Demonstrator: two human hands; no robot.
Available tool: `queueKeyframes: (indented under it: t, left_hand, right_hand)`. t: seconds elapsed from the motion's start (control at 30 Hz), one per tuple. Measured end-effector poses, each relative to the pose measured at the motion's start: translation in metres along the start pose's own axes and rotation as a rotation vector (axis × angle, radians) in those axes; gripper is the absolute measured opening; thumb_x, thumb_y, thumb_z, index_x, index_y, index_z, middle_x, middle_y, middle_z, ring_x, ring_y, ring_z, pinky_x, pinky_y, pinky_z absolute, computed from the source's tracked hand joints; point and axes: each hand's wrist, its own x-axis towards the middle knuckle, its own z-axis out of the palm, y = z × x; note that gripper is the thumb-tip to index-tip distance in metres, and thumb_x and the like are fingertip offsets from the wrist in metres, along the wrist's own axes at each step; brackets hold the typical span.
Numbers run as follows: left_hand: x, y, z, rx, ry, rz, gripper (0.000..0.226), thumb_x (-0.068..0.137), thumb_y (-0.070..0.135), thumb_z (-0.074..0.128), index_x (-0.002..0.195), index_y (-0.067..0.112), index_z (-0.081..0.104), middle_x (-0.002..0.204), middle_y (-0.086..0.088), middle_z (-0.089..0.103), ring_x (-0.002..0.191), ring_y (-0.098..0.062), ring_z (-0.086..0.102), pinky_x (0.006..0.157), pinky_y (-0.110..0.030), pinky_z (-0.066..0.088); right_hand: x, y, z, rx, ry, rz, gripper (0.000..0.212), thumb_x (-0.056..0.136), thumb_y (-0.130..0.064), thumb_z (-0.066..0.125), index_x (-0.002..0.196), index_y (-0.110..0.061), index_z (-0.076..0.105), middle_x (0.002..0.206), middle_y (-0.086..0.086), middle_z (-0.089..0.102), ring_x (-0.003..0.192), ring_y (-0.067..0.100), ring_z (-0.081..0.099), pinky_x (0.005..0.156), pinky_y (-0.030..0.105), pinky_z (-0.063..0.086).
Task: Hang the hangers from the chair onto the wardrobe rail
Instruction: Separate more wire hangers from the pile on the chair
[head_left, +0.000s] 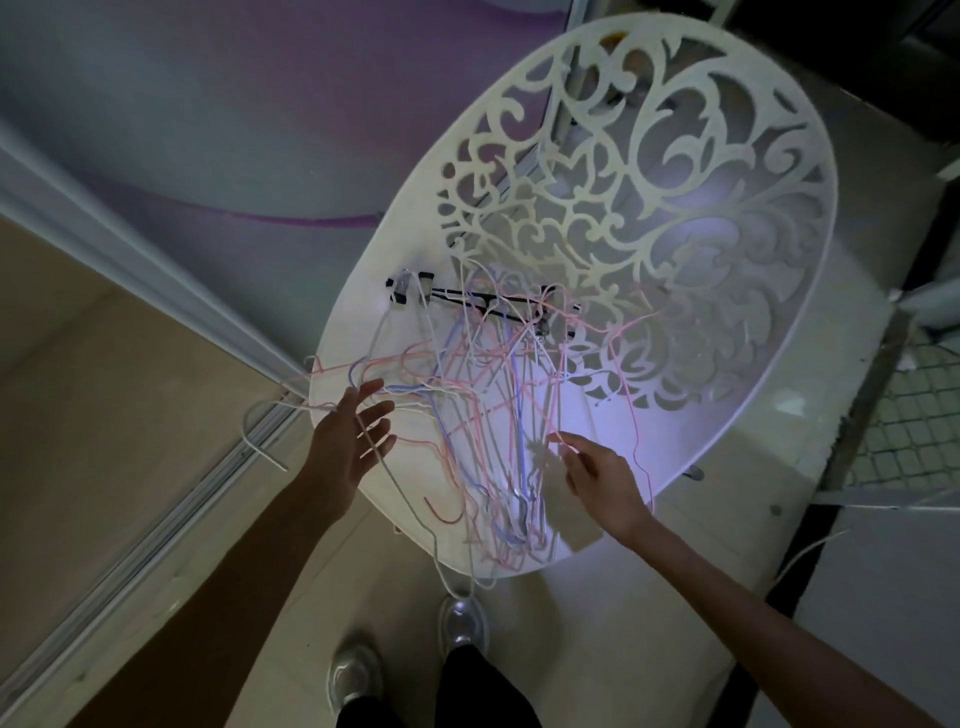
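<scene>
Here the hangers (483, 415), thin pink, white and lilac wire, lie in a tangled heap on the seat of the white chair (675, 218), some hooks poking past its left edge. The left hand (345, 441) is spread flat, fingers straight, hovering over those hooks with one white wire crossing beneath the palm; it grips nothing. The right hand (597, 480) is loosely curled, fingertips touching a pink wire, not clearly pinching it.
</scene>
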Motion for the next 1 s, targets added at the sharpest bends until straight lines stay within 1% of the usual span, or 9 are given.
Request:
queueKeyframes:
  t: [0.17, 0.3, 0.4, 0.47, 0.63, 0.7, 0.77, 0.9, 1.0]
  left_hand:
    - [0.002, 0.005, 0.001, 0.123, 0.004, 0.03, 0.033, 0.102, 0.036, 0.028, 0.099, 0.025, 0.06, 0.095, 0.0, 0.064, 0.079, -0.011, 0.059, 0.071, -0.025, 0.048]
    - [0.009, 0.006, 0.006, 0.135, -0.032, 0.057, 0.032, 0.102, 0.033, 0.027, 0.111, 0.019, 0.055, 0.11, -0.002, 0.062, 0.074, -0.009, 0.068, 0.074, -0.026, 0.049]
    - [0.018, 0.005, 0.004, 0.167, -0.029, 0.052, 0.029, 0.102, 0.032, 0.029, 0.108, 0.019, 0.055, 0.115, -0.003, 0.06, 0.059, -0.001, 0.069, 0.071, -0.026, 0.049]
    - [0.025, 0.002, 0.0, 0.171, -0.02, 0.04, 0.029, 0.102, 0.031, 0.03, 0.106, 0.019, 0.055, 0.119, -0.005, 0.058, 0.072, -0.008, 0.069, 0.074, -0.027, 0.049]
    - [0.042, -0.014, -0.012, 0.197, 0.076, 0.035, 0.035, 0.1, 0.033, 0.038, 0.127, 0.02, 0.055, 0.139, 0.001, 0.045, 0.128, -0.02, 0.038, 0.095, -0.032, 0.031]
    - [0.048, -0.022, -0.009, 0.179, 0.058, 0.014, 0.035, 0.097, 0.034, 0.044, 0.128, 0.022, 0.055, 0.138, 0.004, 0.044, 0.13, -0.019, 0.035, 0.097, -0.033, 0.03]
    - [0.055, -0.027, -0.001, 0.172, 0.06, 0.004, 0.034, 0.096, 0.033, 0.046, 0.126, 0.023, 0.057, 0.134, 0.004, 0.045, 0.13, -0.019, 0.036, 0.097, -0.034, 0.032]
    - [0.065, -0.026, 0.007, 0.189, 0.125, 0.015, 0.032, 0.098, 0.031, 0.043, 0.125, 0.021, 0.057, 0.125, 0.0, 0.05, 0.116, -0.02, 0.044, 0.085, -0.033, 0.038]
    - [0.071, -0.023, 0.0, 0.26, 0.114, 0.015, 0.032, 0.099, 0.034, 0.039, 0.123, 0.023, 0.057, 0.115, 0.0, 0.051, 0.107, -0.02, 0.049, 0.077, -0.031, 0.043]
  right_hand:
    - [-0.01, -0.042, -0.041, -0.682, 0.032, -0.169, 0.037, 0.102, -0.025, 0.03, 0.136, -0.027, 0.044, 0.081, 0.007, 0.068, 0.079, 0.028, 0.066, 0.06, 0.03, 0.038]
    - [-0.019, -0.037, -0.036, -0.849, -0.079, -0.191, 0.04, 0.101, -0.022, 0.031, 0.14, -0.027, 0.035, 0.097, 0.01, 0.068, 0.09, 0.03, 0.065, 0.069, 0.032, 0.046]
    - [-0.011, -0.022, -0.033, -0.773, -0.204, -0.134, 0.035, 0.101, -0.031, 0.034, 0.133, -0.031, 0.047, 0.108, 0.005, 0.068, 0.098, 0.025, 0.064, 0.076, 0.028, 0.045]
    - [-0.002, -0.012, -0.035, -0.738, -0.217, -0.09, 0.03, 0.099, -0.037, 0.037, 0.122, -0.031, 0.056, 0.106, 0.002, 0.069, 0.097, 0.022, 0.064, 0.075, 0.026, 0.044]
    - [0.026, -0.002, -0.045, -0.559, 0.319, -0.197, 0.05, 0.083, -0.04, 0.065, 0.127, -0.02, 0.053, 0.119, 0.007, 0.061, 0.111, 0.027, 0.055, 0.085, 0.038, 0.047]
    - [0.05, 0.003, -0.043, -0.424, 0.305, 0.059, 0.087, 0.068, -0.053, 0.075, 0.136, -0.011, 0.04, 0.132, 0.014, 0.048, 0.123, 0.032, 0.044, 0.097, 0.044, 0.041]
    - [0.07, 0.005, -0.035, 0.029, 0.102, 0.387, 0.102, 0.058, -0.064, 0.076, 0.133, -0.005, 0.041, 0.121, 0.017, 0.053, 0.112, 0.029, 0.052, 0.085, 0.039, 0.047]
    - [0.076, 0.008, -0.023, 0.582, -0.13, 0.523, 0.023, 0.088, -0.032, 0.061, 0.093, -0.009, 0.062, 0.081, 0.009, 0.057, 0.055, 0.012, 0.051, 0.049, 0.019, 0.04]
    - [0.077, 0.009, -0.023, 0.312, -0.038, 0.292, 0.034, 0.101, -0.031, 0.035, 0.093, -0.013, 0.063, 0.075, 0.002, 0.063, 0.063, 0.01, 0.061, 0.053, 0.022, 0.041]
